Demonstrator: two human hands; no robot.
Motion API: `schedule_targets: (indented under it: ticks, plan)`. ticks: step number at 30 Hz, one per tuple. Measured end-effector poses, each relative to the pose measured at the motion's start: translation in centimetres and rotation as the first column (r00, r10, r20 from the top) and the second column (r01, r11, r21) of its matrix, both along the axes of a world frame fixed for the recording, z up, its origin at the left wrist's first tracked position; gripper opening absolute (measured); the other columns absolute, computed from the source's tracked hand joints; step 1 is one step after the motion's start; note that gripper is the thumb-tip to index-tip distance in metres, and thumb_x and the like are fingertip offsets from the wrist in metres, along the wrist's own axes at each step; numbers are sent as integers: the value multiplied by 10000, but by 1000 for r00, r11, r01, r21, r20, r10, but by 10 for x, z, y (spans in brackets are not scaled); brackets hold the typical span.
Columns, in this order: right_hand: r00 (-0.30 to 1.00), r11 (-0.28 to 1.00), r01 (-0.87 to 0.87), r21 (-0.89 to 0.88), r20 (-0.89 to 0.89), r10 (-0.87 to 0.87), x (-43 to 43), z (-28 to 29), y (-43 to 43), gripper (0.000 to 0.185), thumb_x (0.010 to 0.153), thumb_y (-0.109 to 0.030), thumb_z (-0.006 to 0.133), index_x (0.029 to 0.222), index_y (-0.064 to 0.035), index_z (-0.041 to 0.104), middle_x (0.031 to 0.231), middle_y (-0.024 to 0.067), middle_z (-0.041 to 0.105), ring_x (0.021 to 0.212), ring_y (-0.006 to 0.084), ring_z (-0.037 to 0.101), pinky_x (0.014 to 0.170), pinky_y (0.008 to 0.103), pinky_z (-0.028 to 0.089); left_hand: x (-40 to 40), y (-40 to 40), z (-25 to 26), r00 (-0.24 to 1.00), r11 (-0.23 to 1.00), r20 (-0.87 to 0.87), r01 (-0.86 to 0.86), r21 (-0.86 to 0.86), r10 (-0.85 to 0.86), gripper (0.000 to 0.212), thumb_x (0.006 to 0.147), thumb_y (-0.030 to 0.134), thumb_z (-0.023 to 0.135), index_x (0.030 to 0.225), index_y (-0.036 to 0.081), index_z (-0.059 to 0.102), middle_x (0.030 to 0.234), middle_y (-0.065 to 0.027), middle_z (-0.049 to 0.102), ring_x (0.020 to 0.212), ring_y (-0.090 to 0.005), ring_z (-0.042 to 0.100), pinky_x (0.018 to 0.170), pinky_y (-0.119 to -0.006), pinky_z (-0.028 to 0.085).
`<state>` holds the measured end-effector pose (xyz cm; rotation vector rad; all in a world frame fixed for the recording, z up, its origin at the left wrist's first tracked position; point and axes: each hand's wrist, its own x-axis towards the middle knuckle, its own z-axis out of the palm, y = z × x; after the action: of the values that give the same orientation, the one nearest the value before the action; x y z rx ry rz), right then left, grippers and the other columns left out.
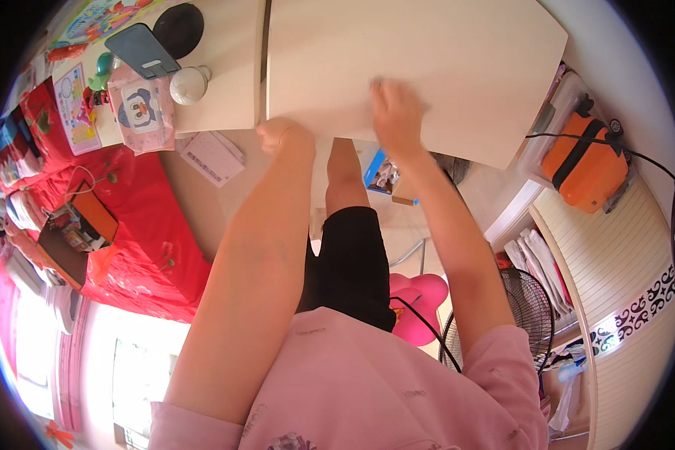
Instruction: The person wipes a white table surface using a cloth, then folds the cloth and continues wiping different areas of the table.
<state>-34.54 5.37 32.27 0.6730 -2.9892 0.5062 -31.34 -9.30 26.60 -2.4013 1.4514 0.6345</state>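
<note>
Two pale tabletops meet at a narrow gap, and the right-hand tabletop [337, 50] lies in front of me. My left hand [286, 136] is curled into a loose fist at its front edge, close to the gap; I see nothing held in it. Over the same surface is my right hand [398, 115], its fingers bent and blurred. A small greyish spot shows at those fingertips, too unclear to name, and whether they hold anything cannot be told.
On the left tabletop [225, 67] are a smartphone [140, 50], a black disc [179, 29], a white rounded object [189, 85] and a pink penguin-printed pack [140, 112]. An open box [383, 173] lies below. A fan [526, 315] and orange suitcase [579, 160] stand right.
</note>
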Motion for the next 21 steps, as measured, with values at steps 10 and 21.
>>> schedule_targets:
  ticks: [10,21]
  plan:
    - [1000,997,5,-80,10,-5,71,-41,4,96,676,-38,525,772,-34,530,759,102,489,747,256,495,614,366,395,-23,5,30,968,974,109,218,68,-225,261,825,122,366,950,7,565,900,-100,604,769,-253,609,568,-311,528]
    - [923,922,384,-48,22,-383,45,-28,-32,141,693,-54,497,830,-44,529,779,116,516,749,272,500,652,383,397,-10,-5,10,969,970,87,222,99,-231,190,798,86,443,829,-22,595,806,-115,620,704,-245,622,509,-327,533]
